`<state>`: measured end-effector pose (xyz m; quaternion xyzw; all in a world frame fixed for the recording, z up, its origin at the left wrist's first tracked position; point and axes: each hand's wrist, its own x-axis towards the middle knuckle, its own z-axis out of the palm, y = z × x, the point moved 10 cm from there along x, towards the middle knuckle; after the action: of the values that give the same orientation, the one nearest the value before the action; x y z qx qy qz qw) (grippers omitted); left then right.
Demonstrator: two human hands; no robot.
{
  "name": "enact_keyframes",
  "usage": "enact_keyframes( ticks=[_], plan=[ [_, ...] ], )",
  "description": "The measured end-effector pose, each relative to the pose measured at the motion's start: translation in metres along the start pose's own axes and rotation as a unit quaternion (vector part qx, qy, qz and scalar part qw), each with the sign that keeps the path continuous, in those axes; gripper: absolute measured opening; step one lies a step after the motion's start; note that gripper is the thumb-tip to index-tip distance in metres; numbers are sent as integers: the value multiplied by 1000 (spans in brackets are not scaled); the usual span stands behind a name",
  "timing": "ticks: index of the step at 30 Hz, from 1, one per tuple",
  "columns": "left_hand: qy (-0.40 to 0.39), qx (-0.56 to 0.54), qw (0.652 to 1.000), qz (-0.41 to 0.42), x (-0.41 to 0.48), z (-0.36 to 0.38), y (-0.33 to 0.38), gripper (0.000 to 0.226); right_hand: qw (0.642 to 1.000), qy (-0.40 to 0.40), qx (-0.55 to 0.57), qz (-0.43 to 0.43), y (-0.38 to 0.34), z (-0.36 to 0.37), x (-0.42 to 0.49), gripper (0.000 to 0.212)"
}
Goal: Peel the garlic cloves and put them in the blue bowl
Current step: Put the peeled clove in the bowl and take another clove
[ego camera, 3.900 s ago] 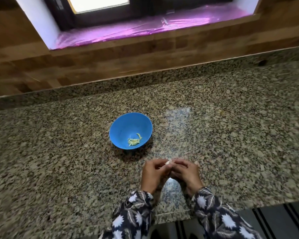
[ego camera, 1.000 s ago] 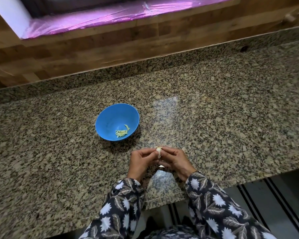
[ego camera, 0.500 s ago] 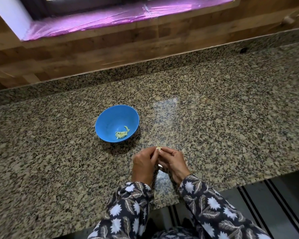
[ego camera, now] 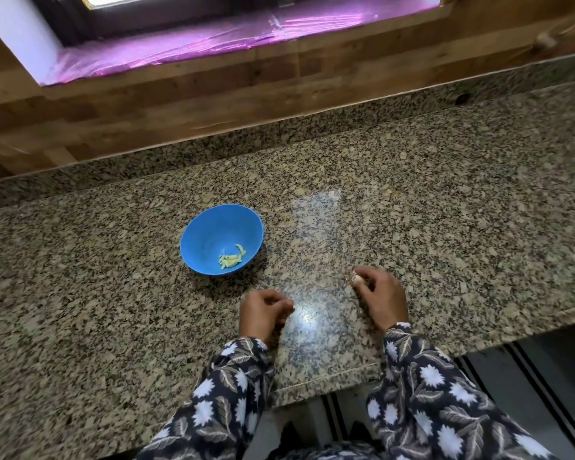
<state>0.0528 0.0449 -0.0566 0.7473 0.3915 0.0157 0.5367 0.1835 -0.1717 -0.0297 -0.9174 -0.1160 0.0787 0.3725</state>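
The blue bowl (ego camera: 213, 234) stands on the granite counter, with several pale yellow-green peeled garlic pieces (ego camera: 231, 257) lying at its bottom. My left hand (ego camera: 263, 310) rests on the counter just below and right of the bowl, fingers curled in; nothing shows in it. My right hand (ego camera: 380, 297) lies further right, its fingers closed around a small whitish garlic clove (ego camera: 358, 278) that peeks out at the fingertips. The hands are apart, with bare counter between them.
The speckled granite counter (ego camera: 445, 210) runs wide to both sides, its front edge near my sleeves. A wooden wall panel (ego camera: 180, 104) and a window sill covered in purple film (ego camera: 213, 38) rise behind. A striped floor (ego camera: 512, 376) shows at bottom right.
My hands were pinched together on the clove half a second ago; now they have separated, the right hand carrying the clove off to the right and the left staying near the bowl.
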Motion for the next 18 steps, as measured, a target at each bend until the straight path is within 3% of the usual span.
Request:
enact_keyframes(
  ticks=[2,7,9,12,18],
  plan=[
    [18,65,997,27,-1,-4,5,5,1000,0,-16,-2,3,1,0,34],
    [25,-62,998,-19,3,-13,-4,4,992,44,2,-115,-38,9,-16,40],
    [33,36,999,14,6,-15,2,9,985,-16,-1,-170,-59,38,-31,39],
    [43,135,988,58,3,-13,12,8,961,-126,-102,-224,-62,85,-48,47],
    [71,167,981,65,4,-18,19,7,946,-137,-173,-238,-46,104,-50,53]
  ],
)
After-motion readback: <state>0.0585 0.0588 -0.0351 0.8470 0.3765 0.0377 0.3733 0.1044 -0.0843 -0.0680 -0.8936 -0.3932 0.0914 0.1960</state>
